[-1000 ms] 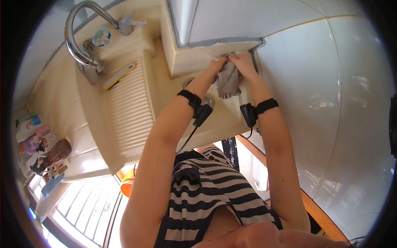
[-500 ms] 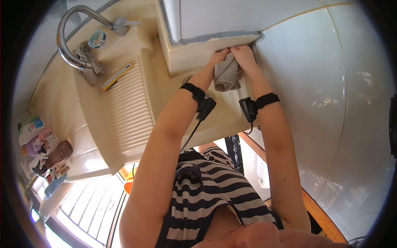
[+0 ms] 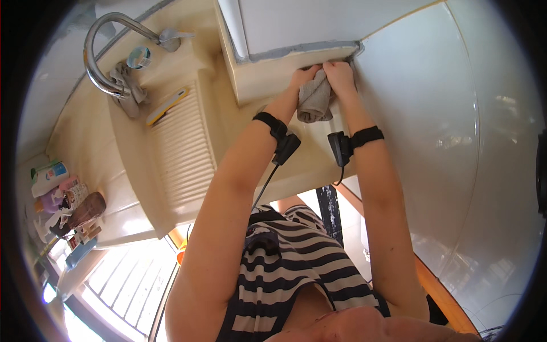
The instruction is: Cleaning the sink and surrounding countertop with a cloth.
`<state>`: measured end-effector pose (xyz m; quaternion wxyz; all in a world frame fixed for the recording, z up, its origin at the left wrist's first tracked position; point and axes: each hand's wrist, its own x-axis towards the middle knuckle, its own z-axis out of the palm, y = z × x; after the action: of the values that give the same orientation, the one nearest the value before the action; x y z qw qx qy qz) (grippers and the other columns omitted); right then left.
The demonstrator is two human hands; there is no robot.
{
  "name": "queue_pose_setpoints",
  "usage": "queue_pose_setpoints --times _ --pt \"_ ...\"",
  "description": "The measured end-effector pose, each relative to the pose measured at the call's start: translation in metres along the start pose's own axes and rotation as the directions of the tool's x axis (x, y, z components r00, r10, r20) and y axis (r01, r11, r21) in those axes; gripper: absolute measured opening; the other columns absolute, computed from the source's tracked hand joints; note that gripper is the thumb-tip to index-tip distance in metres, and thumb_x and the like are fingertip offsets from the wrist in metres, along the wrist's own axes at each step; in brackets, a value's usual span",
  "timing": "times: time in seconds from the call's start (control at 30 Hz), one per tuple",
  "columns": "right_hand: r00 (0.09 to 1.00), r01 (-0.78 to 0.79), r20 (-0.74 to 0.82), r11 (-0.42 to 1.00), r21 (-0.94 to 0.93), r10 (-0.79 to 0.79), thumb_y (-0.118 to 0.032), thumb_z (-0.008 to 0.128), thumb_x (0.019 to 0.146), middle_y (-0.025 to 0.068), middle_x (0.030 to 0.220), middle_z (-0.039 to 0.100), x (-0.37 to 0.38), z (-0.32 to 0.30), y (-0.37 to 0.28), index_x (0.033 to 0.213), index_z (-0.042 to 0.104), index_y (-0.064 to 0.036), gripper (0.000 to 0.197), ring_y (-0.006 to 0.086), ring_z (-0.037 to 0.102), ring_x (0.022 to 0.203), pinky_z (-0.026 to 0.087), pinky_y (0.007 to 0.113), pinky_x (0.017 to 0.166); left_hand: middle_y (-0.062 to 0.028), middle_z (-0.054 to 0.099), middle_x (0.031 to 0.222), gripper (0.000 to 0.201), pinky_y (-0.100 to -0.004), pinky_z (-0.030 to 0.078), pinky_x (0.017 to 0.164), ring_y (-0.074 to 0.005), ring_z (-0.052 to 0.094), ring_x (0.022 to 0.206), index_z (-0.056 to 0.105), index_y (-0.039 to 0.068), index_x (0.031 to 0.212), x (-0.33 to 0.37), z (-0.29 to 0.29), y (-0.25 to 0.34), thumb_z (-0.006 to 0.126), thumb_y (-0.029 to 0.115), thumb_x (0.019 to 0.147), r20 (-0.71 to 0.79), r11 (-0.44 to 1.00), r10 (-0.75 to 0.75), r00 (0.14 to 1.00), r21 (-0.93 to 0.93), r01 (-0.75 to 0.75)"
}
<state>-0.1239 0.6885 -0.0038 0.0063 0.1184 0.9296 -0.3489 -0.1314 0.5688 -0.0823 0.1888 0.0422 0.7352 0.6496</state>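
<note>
Far left, bottles and packages [image 3: 62,199] in white, pink and brown cluster together. A yellow flat object [image 3: 166,106] lies on the tabletop [image 3: 188,148] near the faucet [image 3: 105,51]. Left hand [image 3: 305,77] and right hand [image 3: 340,77] both grip a grey cloth [image 3: 314,100] pressed against the ledge.

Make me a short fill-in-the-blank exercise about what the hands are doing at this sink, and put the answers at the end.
1. Both hands press a grey ____ against the ledge under the window frame.
2. The left hand and the right hand each have a ____ strap on the wrist.
3. The curved metal tap stands to the ____ of the ribbed drainboard in the head view.
4. A ____ brush lies at the top of the drainboard.

Missing words: cloth; black; left; yellow
</note>
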Motion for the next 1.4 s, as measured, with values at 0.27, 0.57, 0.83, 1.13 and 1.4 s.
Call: queue_pose_setpoints --times 0.27,0.57,0.83,1.13,1.4 --pt "0.995 0.029 0.092 0.998 0.049 -0.034 -0.031 0.046 0.083 0.0250 0.074 0.059 -0.044 0.027 0.007 0.076 0.060 0.0036 0.038 0.0421 0.056 0.074 0.043 0.045 0.069 -0.0189 0.062 0.089 0.037 -0.0376 0.048 0.069 -0.0284 0.061 0.076 0.052 0.012 0.115 -0.029 -0.030 -0.013 0.051 0.033 0.085 0.141 0.943 -0.289 0.947 0.213 0.256" --pt "0.913 0.034 -0.407 0.998 0.057 -0.008 -0.026 0.050 0.086 0.0228 0.097 0.054 -0.064 -0.027 -0.031 0.101 0.058 -0.0008 0.031 0.0382 0.054 0.086 0.044 0.042 0.074 -0.0182 0.051 0.118 0.040 -0.0352 0.042 0.087 -0.0278 0.053 0.103 0.044 0.002 0.124 -0.080 0.017 0.069 0.047 0.019 0.088 0.104 0.942 0.302 0.947 0.122 -0.314" --pt "0.949 0.066 -0.274 0.946 -0.317 -0.158 -0.011 0.055 0.079 0.0174 0.108 0.046 -0.091 -0.019 -0.016 0.117 0.053 -0.0109 0.038 0.0354 0.053 0.092 0.047 0.042 0.073 -0.0162 0.043 0.131 0.038 -0.0395 0.038 0.096 -0.0365 0.044 0.116 0.048 0.004 0.121 -0.133 -0.028 0.096 0.047 0.023 0.088 0.378 0.813 0.157 0.912 0.475 -0.336" --pt "0.945 0.009 -0.240 0.749 -0.663 -0.224 -0.019 0.053 0.082 0.0120 0.111 0.045 -0.065 -0.018 -0.018 0.123 0.046 -0.0162 0.042 0.0272 0.059 0.081 0.054 0.037 0.059 -0.0153 0.050 0.123 0.036 -0.0358 0.043 0.087 -0.0300 0.052 0.107 0.049 0.005 0.119 -0.161 -0.051 0.149 0.051 0.024 0.089 0.299 0.854 0.088 0.950 0.468 -0.226" --pt "0.995 -0.100 -0.073 0.809 -0.579 0.071 -0.010 0.047 0.083 0.0163 0.115 0.043 -0.186 -0.047 0.011 0.119 0.047 -0.0098 0.036 0.0320 0.059 0.078 0.053 0.040 0.065 -0.0118 0.051 0.122 0.034 -0.0321 0.042 0.088 -0.0235 0.050 0.111 0.048 0.006 0.122 -0.192 -0.093 0.150 0.051 0.018 0.090 0.328 0.799 0.268 0.906 0.449 -0.399"
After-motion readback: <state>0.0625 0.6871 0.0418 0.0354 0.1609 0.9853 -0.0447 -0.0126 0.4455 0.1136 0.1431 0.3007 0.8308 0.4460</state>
